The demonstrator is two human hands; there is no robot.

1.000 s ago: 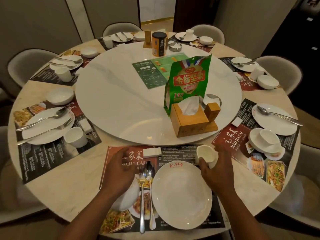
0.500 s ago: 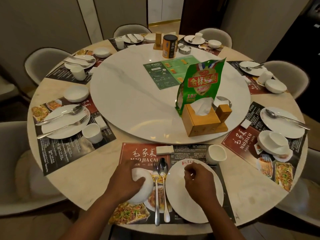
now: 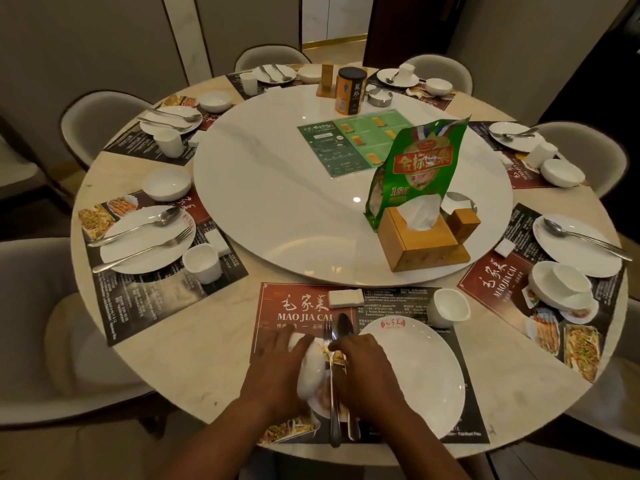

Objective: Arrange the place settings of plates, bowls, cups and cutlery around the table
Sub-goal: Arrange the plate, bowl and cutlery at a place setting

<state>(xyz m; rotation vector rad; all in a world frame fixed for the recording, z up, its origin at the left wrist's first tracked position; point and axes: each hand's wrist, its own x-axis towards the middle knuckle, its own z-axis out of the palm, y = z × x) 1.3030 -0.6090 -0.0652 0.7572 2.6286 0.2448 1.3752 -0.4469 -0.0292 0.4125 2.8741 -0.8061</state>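
On the near placemat [image 3: 294, 308] my left hand [image 3: 278, 365] grips a white bowl [image 3: 312, 374], tilted on its side at the mat's left part. Right beside it lie a fork [image 3: 333, 424] and a spoon [image 3: 344, 325], side by side. My right hand [image 3: 365, 370] reaches across them, fingers curled onto their handles. A large white plate [image 3: 420, 372] sits to the right of the cutlery. Behind the plate stands a white cup [image 3: 446, 308], and a small white packet [image 3: 345, 297] lies at the mat's far edge.
Other settings with plates, bowls, cups and cutlery ring the round table [image 3: 194, 344]. The white turntable [image 3: 277, 209] carries a wooden tissue box [image 3: 420, 242], a green snack bag [image 3: 420, 168], a menu card and a tin. Chairs [image 3: 38, 306] surround the table.
My right hand left the cup, crossed the plate and now lies on the fork and spoon. My left hand stayed on the bowl, which has tipped further.
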